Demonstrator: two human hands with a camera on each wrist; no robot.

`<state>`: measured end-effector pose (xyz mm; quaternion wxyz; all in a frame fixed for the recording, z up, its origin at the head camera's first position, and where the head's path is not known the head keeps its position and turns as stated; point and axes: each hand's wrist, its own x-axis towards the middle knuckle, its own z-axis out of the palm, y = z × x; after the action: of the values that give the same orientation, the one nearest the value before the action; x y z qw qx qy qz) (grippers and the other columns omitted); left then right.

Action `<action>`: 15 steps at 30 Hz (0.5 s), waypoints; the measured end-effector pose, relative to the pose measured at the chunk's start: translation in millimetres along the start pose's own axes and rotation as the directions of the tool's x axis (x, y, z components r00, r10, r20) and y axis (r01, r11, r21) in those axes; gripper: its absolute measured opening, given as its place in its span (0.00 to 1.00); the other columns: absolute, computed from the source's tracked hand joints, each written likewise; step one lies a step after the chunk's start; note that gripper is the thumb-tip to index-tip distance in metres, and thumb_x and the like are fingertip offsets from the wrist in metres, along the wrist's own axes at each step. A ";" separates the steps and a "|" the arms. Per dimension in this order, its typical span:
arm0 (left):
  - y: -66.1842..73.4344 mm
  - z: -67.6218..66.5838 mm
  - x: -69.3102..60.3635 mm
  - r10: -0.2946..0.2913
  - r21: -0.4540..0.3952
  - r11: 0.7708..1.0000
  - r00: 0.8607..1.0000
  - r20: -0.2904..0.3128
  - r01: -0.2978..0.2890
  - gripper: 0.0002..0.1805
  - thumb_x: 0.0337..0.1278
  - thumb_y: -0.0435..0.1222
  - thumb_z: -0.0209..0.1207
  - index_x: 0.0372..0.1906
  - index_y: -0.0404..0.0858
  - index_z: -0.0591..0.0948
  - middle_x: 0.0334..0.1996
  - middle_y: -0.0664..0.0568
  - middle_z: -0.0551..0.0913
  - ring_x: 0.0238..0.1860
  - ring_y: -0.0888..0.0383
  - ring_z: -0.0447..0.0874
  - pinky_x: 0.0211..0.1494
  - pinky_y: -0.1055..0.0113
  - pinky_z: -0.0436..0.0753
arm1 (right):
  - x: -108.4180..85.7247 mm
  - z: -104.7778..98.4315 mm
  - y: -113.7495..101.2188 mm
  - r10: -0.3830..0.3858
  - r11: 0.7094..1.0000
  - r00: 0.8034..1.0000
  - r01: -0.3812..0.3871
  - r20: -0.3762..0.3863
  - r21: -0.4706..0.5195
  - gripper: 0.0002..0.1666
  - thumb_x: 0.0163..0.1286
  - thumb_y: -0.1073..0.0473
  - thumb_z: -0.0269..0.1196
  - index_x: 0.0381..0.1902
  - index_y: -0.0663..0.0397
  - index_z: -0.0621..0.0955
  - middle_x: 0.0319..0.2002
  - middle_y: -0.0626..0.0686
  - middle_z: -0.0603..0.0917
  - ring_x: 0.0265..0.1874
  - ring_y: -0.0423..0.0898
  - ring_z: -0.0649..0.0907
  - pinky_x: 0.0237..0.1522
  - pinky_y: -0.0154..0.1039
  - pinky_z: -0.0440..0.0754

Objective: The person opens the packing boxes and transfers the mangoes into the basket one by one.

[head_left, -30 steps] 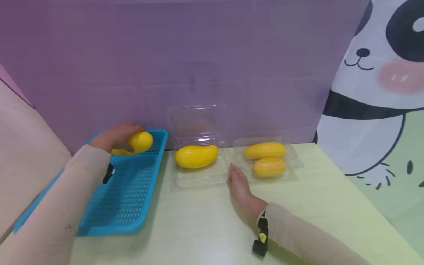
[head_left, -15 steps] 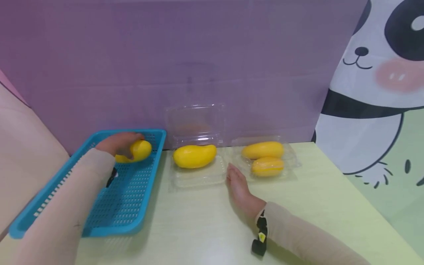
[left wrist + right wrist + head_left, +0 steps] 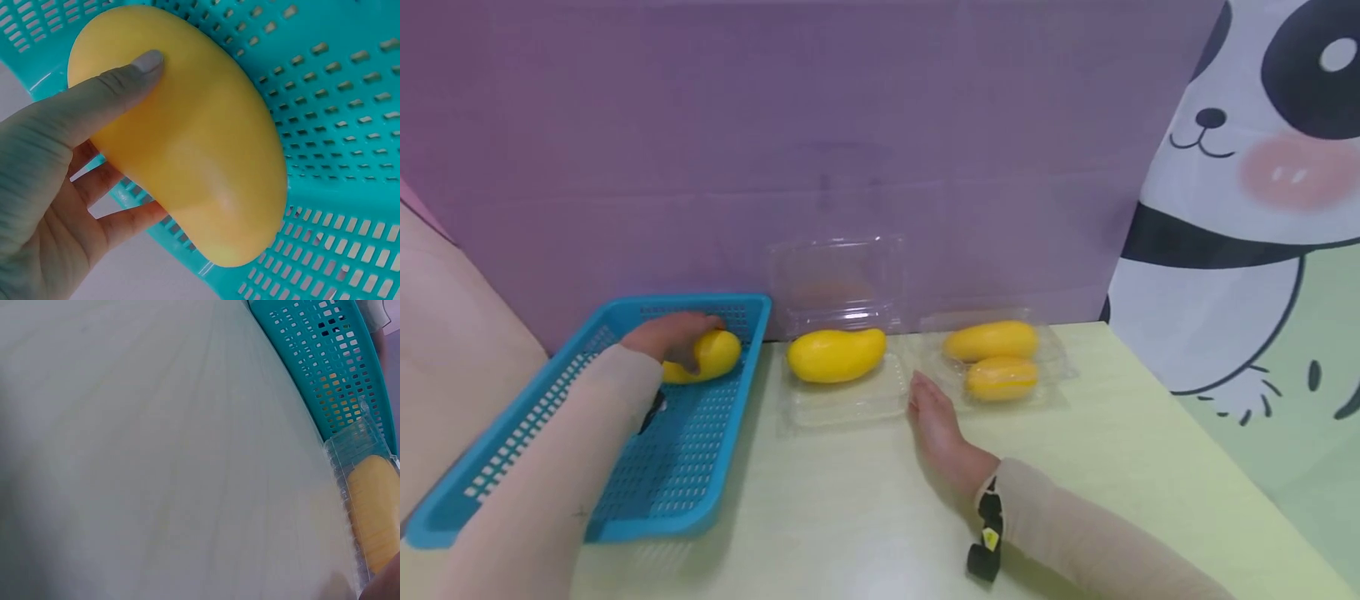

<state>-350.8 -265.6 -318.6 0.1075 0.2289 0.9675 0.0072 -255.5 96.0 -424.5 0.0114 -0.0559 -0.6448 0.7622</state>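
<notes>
Inside the far end of the blue basket (image 3: 730, 450), my left hand (image 3: 666, 335) grips a yellow mango (image 3: 718, 354). The left wrist view shows the thumb laid over the mango (image 3: 194, 137) and the fingers along its underside. My right hand (image 3: 942, 429) rests on its edge on the table, fingers straight. Its fingertips are by the near right corner of an open clear clamshell box (image 3: 850, 408); whether they touch it I cannot tell. Another mango (image 3: 835, 357) lies in that box, whose lid (image 3: 835, 271) stands upright behind.
To the right, a second clear clamshell box (image 3: 1056, 354) holds two yellow mangoes (image 3: 992, 342), one behind the other. The pale table (image 3: 820, 517) ends at a purple backdrop (image 3: 850, 125). A panda picture (image 3: 1210, 325) covers the wall at right.
My left hand has lowered the mango from near the basket's far rim down into the basket. The right hand has stayed in place. The view has shifted slightly.
</notes>
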 end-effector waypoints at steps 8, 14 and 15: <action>0.0 0.3 3.4 -0.024 -0.019 1.000 1.000 -0.004 0.024 0.37 0.39 0.24 0.69 0.61 0.33 0.70 0.55 0.32 0.73 0.55 0.34 0.70 0.55 0.39 0.71 | 0.4 0.6 -2.1 0.000 1.000 1.000 0.000 -0.018 0.014 0.28 0.76 0.61 0.43 0.69 0.70 0.57 0.70 0.66 0.56 0.69 0.59 0.58 0.69 0.49 0.58; 1.2 0.9 2.0 -0.069 -0.058 0.996 0.997 0.030 0.070 0.37 0.40 0.22 0.65 0.62 0.33 0.69 0.57 0.31 0.71 0.56 0.33 0.69 0.55 0.39 0.70 | -2.5 3.1 -1.8 -0.007 1.000 1.000 0.007 -0.020 0.004 0.29 0.75 0.61 0.43 0.69 0.70 0.57 0.70 0.67 0.57 0.69 0.59 0.58 0.68 0.50 0.59; 1.4 1.2 0.9 -0.070 -0.059 0.996 0.997 0.033 0.072 0.37 0.40 0.22 0.65 0.62 0.33 0.68 0.58 0.30 0.71 0.56 0.32 0.68 0.55 0.39 0.71 | -2.8 3.6 -1.5 -0.003 1.000 1.000 0.003 -0.017 0.010 0.29 0.75 0.61 0.43 0.69 0.70 0.57 0.70 0.67 0.57 0.69 0.59 0.58 0.68 0.50 0.59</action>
<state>-350.7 -264.0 -319.9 0.1292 0.1910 0.9726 0.0289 -253.2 92.5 -422.2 0.0181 -0.0613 -0.6409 0.7649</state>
